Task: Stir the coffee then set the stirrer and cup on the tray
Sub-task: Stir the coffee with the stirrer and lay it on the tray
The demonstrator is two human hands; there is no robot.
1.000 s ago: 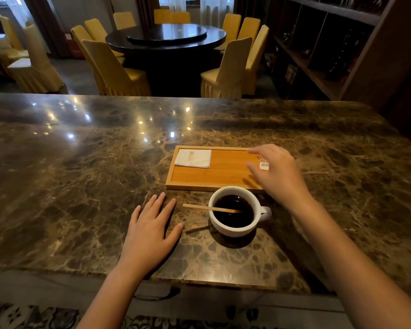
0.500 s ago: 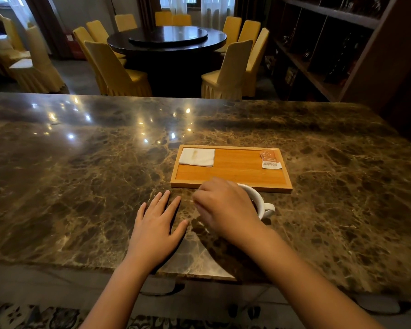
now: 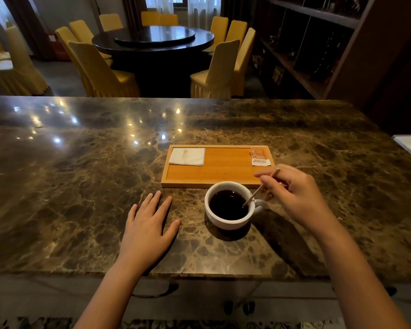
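Stirring stage in progress: my right hand (image 3: 297, 195) pinches the wooden stirrer (image 3: 261, 187), its tip dipped in the white coffee cup (image 3: 228, 206). The cup stands on the tabletop (image 3: 81, 186), touching the wooden tray (image 3: 214, 173) at its near edge. My left hand (image 3: 147, 231) lies flat, empty. Stirrer and cup not yet on tray

table (image 3: 81, 186): dark brown marble, tan veining. tray (image 3: 223, 173): orange-tan wood. cup (image 3: 226, 223): white; coffee (image 3: 227, 205) near-black. napkin (image 3: 187, 156): white.

cup (image 3: 228, 205) on counter (image 3: 81, 186) before tray (image 3: 214, 176), napkin (image 3: 187, 156) on tray
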